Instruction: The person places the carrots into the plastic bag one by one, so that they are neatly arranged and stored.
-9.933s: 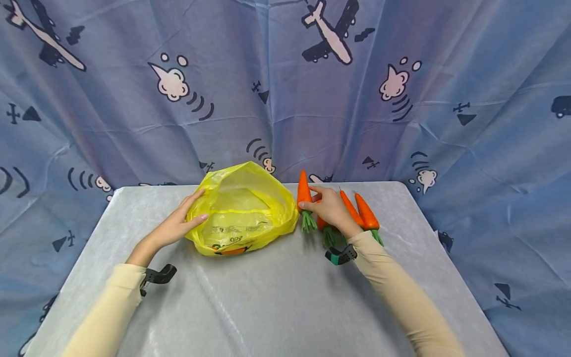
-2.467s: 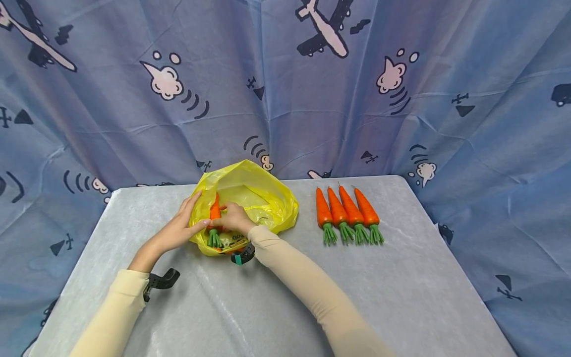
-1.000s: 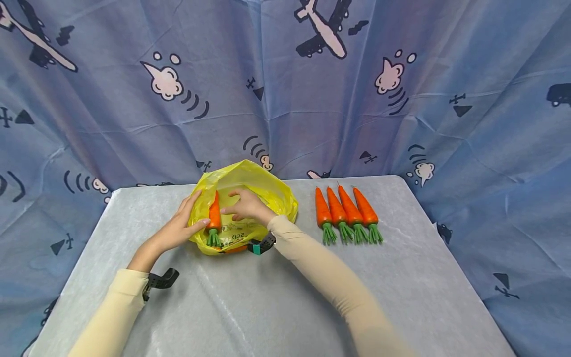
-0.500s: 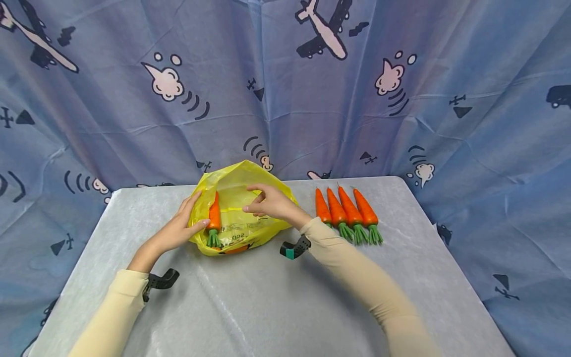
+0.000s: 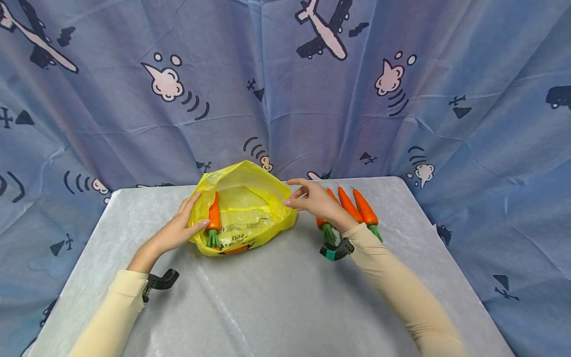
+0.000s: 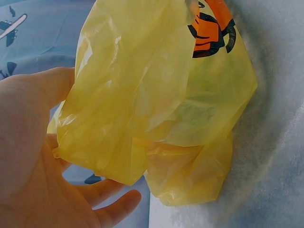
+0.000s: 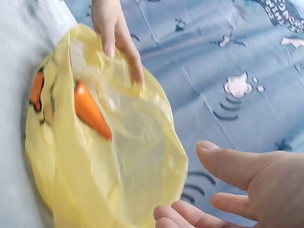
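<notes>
A yellow plastic bag [image 5: 250,218] stands with its mouth gaping. My left hand [image 5: 178,230] rests against its left rim, thumb and fingers spread; the thumb tip goes behind the film in the left wrist view. Just inside, beside that thumb, lies an orange carrot [image 5: 214,213] with green stalks [image 5: 214,239]. My right hand [image 5: 314,198] hovers at the bag's right rim with its fingers loosely bent and nothing between them. Under and beyond it lie several carrots in a row, such as the rightmost carrot [image 5: 366,207]; my hand and wrist partly cover the others.
Everything is on a pale grey table [image 5: 250,307]. Its back edge meets a blue curtain [image 5: 285,99] printed with planes. A black wrist camera [image 5: 336,250] hangs under my right wrist, close over the table.
My right hand set a carrot into the bag, let go, and has come back out, moving right toward the row. My left hand stays at the bag's left rim.
</notes>
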Motion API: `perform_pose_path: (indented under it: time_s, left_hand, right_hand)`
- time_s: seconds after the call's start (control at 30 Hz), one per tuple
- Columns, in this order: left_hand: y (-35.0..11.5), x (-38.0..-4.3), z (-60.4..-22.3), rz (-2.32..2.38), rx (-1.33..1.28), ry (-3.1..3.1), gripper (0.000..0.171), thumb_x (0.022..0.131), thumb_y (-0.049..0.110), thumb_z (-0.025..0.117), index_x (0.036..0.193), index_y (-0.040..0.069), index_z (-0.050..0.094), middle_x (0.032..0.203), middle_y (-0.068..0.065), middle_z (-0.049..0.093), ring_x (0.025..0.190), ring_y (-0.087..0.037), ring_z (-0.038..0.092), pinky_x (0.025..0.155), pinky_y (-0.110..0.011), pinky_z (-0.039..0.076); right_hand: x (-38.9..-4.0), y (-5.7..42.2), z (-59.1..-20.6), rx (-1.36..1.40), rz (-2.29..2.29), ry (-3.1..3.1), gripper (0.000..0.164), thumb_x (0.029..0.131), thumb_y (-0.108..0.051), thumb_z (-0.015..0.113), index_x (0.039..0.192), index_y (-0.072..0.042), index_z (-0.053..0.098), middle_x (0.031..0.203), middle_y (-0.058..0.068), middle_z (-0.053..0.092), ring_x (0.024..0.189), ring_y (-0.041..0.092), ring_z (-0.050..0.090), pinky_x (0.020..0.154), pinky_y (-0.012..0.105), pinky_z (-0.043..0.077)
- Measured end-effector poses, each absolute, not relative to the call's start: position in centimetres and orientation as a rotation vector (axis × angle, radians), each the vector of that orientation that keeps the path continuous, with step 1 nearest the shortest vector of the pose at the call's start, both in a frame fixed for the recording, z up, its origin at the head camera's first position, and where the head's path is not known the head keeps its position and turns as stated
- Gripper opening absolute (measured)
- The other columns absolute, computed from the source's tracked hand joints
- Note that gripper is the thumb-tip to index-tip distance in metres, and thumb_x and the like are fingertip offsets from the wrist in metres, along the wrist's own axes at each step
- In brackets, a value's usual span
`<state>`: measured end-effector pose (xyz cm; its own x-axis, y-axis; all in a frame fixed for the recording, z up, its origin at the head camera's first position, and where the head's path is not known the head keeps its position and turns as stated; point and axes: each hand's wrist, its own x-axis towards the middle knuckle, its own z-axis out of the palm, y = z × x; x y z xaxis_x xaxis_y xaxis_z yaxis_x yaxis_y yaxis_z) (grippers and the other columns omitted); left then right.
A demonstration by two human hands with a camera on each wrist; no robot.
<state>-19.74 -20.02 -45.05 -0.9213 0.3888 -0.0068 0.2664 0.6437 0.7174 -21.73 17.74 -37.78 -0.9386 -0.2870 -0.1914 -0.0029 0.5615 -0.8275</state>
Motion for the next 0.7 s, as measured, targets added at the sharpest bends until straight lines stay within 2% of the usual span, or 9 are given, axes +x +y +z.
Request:
perform_pose_path:
  time_s: [0.1,0.2,0.37,0.47,0.7]
  left_hand:
    - [-20.0,-19.7,-45.0,1.138,0.543,2.699,0.086,0.1,0.035,0.058,0.161,0.017,-0.001,0.161,-0.027,0.011,0.144,-0.05,0.026,0.114,-0.068,0.026]
    - [-20.0,-19.7,-45.0,1.136,0.543,2.698,0.086,0.1,0.035,0.057,0.161,0.017,-0.001,0.161,-0.027,0.011,0.145,-0.05,0.025,0.114,-0.068,0.026]
    - [-20.0,-19.7,-44.9,1.134,0.54,2.696,0.086,0.1,0.035,0.057,0.161,0.017,-0.001,0.162,-0.027,0.009,0.145,-0.051,0.024,0.115,-0.068,0.025]
    - [-20.0,-19.7,-44.9,1.135,0.541,2.695,0.086,0.1,0.036,0.057,0.161,0.017,-0.001,0.162,-0.027,0.008,0.145,-0.052,0.024,0.114,-0.069,0.026]
    - [-20.0,-19.7,-44.8,1.149,0.547,2.694,0.086,0.1,0.034,0.058,0.161,0.017,0.0,0.162,-0.027,0.009,0.145,-0.052,0.025,0.114,-0.069,0.026]
  right_hand:
    - [-21.8,19.4,-38.1,-0.199,-1.293,2.54,0.065,0.089,-0.03,0.074,0.147,-0.02,0.046,0.113,0.012,0.066,0.097,0.028,0.069,0.084,0.034,0.059]
    - [-21.9,21.2,-38.7,-0.175,-1.284,2.577,0.065,0.09,-0.03,0.073,0.148,-0.018,0.045,0.115,0.014,0.065,0.095,0.024,0.067,0.088,0.038,0.058]
    - [-22.1,23.6,-40.1,-0.101,-1.354,2.528,0.065,0.092,-0.026,0.071,0.149,-0.016,0.043,0.121,0.018,0.063,0.106,0.034,0.065,0.098,0.049,0.054]
    - [-22.2,24.7,-41.0,-0.049,-1.36,2.516,0.066,0.092,-0.026,0.071,0.15,-0.016,0.041,0.125,0.02,0.061,0.109,0.039,0.064,0.098,0.05,0.054]
    - [-22.4,26.0,-42.6,0.017,-1.338,2.527,0.068,0.092,-0.029,0.07,0.152,-0.015,0.039,0.133,0.022,0.057,0.114,0.036,0.063,0.1,0.049,0.053]
